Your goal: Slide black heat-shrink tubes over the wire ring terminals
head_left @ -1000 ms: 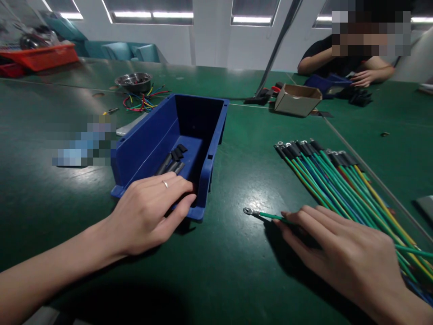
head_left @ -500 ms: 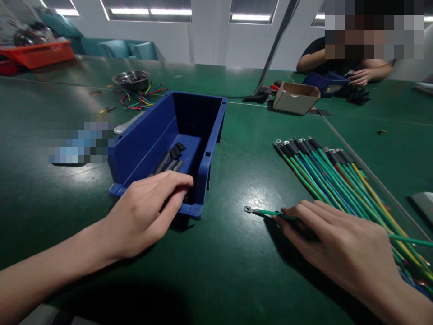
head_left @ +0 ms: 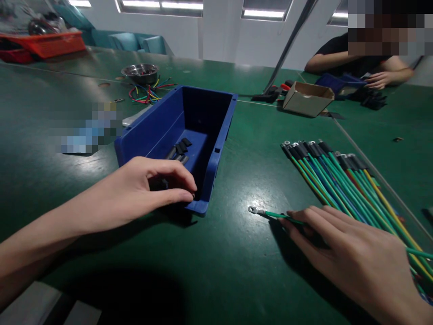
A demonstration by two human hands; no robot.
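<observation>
My left hand [head_left: 149, 187] reaches over the near lip of a blue plastic bin [head_left: 152, 131], fingers and thumb curled in a pinch around a short black sleeve. More black sleeves [head_left: 181, 148] lie on the bin's floor. My right hand [head_left: 352, 255] rests on the green table, fingers closed on a green wire [head_left: 280, 215] whose bare ring terminal [head_left: 252, 210] points left. A fanned bundle of green, yellow and blue wires [head_left: 331, 178] with black-sleeved ends lies just beyond that hand.
A steel bowl [head_left: 140, 72] and loose coloured wire scraps [head_left: 147, 93] sit at the back left. A cardboard box [head_left: 307, 98] stands at the back right, where another person's hands [head_left: 379, 80] work. An orange tray [head_left: 47, 43] sits far left.
My left hand has curled from flat on the bin's edge into a pinch inside the bin. The right hand has stayed on the green wire.
</observation>
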